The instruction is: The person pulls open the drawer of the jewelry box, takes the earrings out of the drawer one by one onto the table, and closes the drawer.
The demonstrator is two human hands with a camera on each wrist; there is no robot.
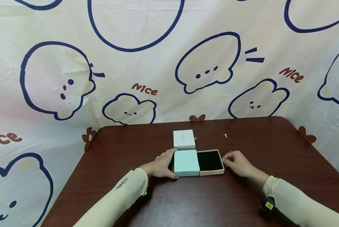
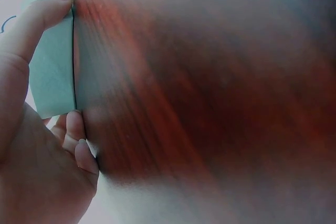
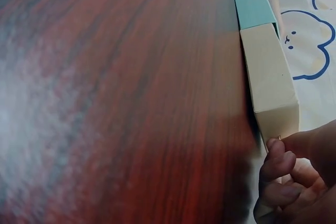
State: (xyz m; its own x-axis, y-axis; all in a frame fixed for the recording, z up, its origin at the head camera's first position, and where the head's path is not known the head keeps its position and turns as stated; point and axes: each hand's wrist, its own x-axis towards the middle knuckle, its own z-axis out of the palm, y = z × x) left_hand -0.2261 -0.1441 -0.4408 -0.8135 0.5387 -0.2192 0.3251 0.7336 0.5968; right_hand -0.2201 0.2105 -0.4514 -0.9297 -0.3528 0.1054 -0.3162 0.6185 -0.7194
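Note:
A mint-green box sleeve point(image 1: 186, 162) lies flat on the table, its cream drawer point(image 1: 212, 172) pulled out to the right, showing a black lining. My left hand point(image 1: 162, 164) grips the sleeve's left side, thumb at the near edge and fingers toward the far corner; the left wrist view shows the thumb on the sleeve's edge point(image 2: 55, 72). At the drawer's right end is my right hand point(image 1: 238, 162). In the right wrist view its thumb and forefinger pinch at the end of the drawer point(image 3: 268, 72); the exact part between the fingertips is hidden.
A closed white box point(image 1: 184, 140) with small print on its lid stands just behind the sleeve. Farther right on the brown table point(image 1: 124, 138) lies a pair of tiny white pieces point(image 1: 225, 136), too small to tell. A patterned cloth point(image 1: 163, 69) hangs behind the table.

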